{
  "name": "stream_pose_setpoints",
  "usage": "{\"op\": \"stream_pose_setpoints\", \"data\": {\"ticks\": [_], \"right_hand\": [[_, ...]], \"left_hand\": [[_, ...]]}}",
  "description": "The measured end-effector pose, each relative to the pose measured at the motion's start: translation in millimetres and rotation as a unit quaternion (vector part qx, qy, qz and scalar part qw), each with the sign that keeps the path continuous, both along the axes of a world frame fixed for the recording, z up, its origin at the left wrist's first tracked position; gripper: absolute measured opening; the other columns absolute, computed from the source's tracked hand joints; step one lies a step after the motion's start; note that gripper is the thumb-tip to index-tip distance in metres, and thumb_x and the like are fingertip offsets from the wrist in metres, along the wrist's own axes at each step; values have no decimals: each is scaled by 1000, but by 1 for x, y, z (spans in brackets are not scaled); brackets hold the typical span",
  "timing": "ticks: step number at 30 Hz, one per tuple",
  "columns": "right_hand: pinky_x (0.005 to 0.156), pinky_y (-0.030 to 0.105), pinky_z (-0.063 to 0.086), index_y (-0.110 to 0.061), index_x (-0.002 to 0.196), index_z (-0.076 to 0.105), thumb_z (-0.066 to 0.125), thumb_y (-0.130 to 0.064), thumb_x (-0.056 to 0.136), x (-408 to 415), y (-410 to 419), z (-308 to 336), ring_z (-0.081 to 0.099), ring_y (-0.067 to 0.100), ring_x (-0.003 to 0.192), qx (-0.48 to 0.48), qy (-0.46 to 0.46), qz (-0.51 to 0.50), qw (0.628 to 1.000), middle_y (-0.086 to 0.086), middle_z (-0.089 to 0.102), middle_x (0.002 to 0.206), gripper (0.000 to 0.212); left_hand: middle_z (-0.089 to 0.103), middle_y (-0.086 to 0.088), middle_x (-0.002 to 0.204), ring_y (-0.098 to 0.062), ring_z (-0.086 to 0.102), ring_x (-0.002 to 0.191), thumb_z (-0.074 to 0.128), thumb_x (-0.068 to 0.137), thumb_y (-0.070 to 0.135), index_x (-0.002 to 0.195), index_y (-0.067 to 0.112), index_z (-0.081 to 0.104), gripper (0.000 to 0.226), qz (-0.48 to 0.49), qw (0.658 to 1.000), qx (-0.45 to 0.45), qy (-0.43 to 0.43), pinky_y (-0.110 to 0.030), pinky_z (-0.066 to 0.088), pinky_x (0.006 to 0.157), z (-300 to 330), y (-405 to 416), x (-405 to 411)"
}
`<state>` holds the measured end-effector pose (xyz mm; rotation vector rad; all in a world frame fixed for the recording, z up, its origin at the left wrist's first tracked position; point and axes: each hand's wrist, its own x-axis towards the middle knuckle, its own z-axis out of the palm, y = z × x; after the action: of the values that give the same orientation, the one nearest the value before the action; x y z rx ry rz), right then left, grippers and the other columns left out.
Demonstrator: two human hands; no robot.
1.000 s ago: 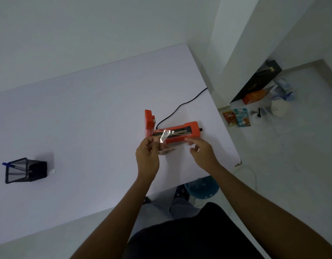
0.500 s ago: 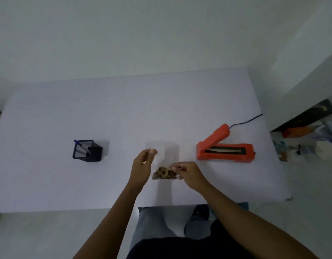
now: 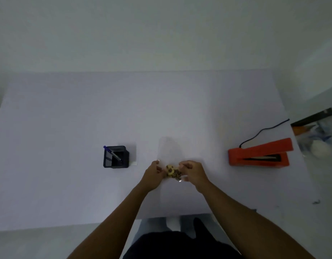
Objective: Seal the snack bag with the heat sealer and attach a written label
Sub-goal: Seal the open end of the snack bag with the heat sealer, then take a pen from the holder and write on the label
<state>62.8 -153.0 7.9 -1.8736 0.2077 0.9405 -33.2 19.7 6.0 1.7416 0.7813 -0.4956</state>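
Observation:
A clear snack bag (image 3: 173, 171) with yellow and brown snacks lies on the white table (image 3: 68, 118) near its front edge. My left hand (image 3: 154, 171) pinches its left side and my right hand (image 3: 194, 171) grips its right side. The bag's clear upper part stretches away from me toward the table's middle. The orange heat sealer (image 3: 259, 155) stands to the right with its lid raised, well apart from both hands. A small white label (image 3: 134, 163) lies beside a black mesh pen holder (image 3: 115, 157) that holds a blue pen (image 3: 112, 153).
The sealer's black cord (image 3: 262, 130) runs off the table's right edge. Boxes and packets (image 3: 311, 128) sit on the floor at the right. A small dark scrap (image 3: 315, 202) lies near the table's front right corner.
The bag came away from the sealer and now lies at the table's middle front. My left hand, open and off the bag half a second ago, now pinches it. The view swung left.

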Motion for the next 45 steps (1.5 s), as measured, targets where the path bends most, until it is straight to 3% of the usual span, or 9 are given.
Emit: {"op": "stream_pose_setpoints", "data": {"ticks": [4, 8, 15, 19, 23, 27, 34, 38, 45], "right_hand": [[61, 33, 56, -25, 88, 71, 67, -6, 90, 0, -1, -5, 72, 26, 87, -31, -7, -18, 999, 13, 75, 99, 20], [71, 40, 59, -28, 89, 70, 66, -4, 88, 6, -3, -9, 71, 28, 89, -37, -23, -10, 999, 10, 75, 96, 24], [64, 37, 59, -15, 104, 68, 73, -31, 88, 17, -5, -12, 70, 23, 75, -73, -66, 17, 995, 6, 73, 95, 23], [68, 22, 47, -11, 109, 64, 68, -25, 93, 18, 11, 6, 63, 18, 79, -58, -171, 3, 984, 2, 67, 91, 22], [62, 9, 46, -17, 96, 70, 70, -23, 92, 8, 62, 38, 60, 3, 68, 18, -223, 75, 972, 0, 71, 86, 8], [62, 15, 48, -18, 96, 73, 70, -25, 91, -18, 128, 59, 55, 3, 60, 44, -253, 196, 946, -4, 70, 85, 9], [65, 33, 50, -15, 93, 76, 68, -25, 90, -63, 211, 58, 56, 18, 73, -48, -323, 297, 897, 3, 61, 86, 13], [64, 26, 38, -12, 89, 73, 64, -24, 93, -76, 238, 47, 60, 23, 83, -119, -337, 299, 885, 7, 60, 96, 16], [68, 30, 49, -10, 98, 73, 61, -27, 96, -83, 255, 34, 61, 24, 85, -186, -349, 305, 867, 8, 60, 104, 21]], "left_hand": [[52, -12, 134, -24, 54, 115, 65, 92, 29, 145, 6, 37, 65, -20, 999, 32, 22, -30, 44, 94, -5, 0, 9], [58, -9, 122, -18, 54, 101, 63, 93, 32, 133, 5, 49, 51, -8, 999, 47, 25, -28, 44, 85, -2, -5, 11], [53, -13, 137, -25, 54, 120, 53, 99, 25, 141, 6, 43, 47, 37, 996, 83, 25, -30, 41, 98, 17, 0, 2], [63, -5, 116, -12, 62, 92, 52, 99, 30, 126, 11, 56, 33, 91, 981, 156, -73, -26, 51, 81, 47, 20, -6], [64, 4, 86, -8, 60, 76, 54, 98, 30, 94, 20, 62, 13, 195, 945, 218, -144, -15, 44, 64, 85, 55, -20], [64, 2, 89, -15, 61, 80, 54, 97, 28, 93, 20, 60, 11, 237, 923, 279, -120, -28, 51, 69, 82, 110, -49], [69, 0, 94, -14, 65, 79, 59, 95, 38, 110, 15, 63, 28, 140, 953, 268, -34, -29, 53, 70, 51, 161, -78], [72, -1, 86, -15, 65, 74, 56, 97, 34, 96, 12, 70, 26, 34, 960, 273, -54, -29, 53, 70, 44, 172, -78], [64, -3, 65, -15, 59, 57, 53, 98, 18, 70, 9, 62, 30, -29, 966, 248, -70, -25, 46, 54, 40, 185, -74]]}}
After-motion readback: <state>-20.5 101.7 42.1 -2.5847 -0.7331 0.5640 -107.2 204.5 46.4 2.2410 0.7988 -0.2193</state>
